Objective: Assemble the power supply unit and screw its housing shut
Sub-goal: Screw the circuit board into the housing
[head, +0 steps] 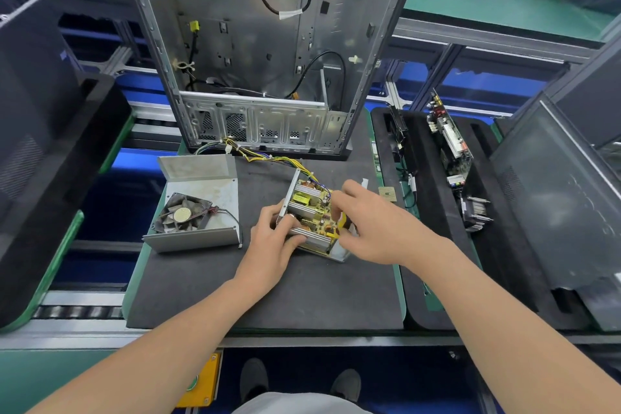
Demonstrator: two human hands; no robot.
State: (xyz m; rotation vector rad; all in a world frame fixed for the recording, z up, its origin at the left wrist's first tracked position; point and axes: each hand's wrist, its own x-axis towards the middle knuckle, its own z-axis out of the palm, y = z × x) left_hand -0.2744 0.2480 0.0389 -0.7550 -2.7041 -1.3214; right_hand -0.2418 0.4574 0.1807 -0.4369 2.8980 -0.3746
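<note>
While the left grip (273,241) curls round the near-left edge of the open sheet-metal power supply (309,202), the right grip (369,228) clasps its right side.

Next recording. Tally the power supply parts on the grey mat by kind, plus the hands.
metal cover: 1
fan: 1
circuit board: 1
wire bundle: 1
hands: 2, left hand and right hand
Total: 6
</note>
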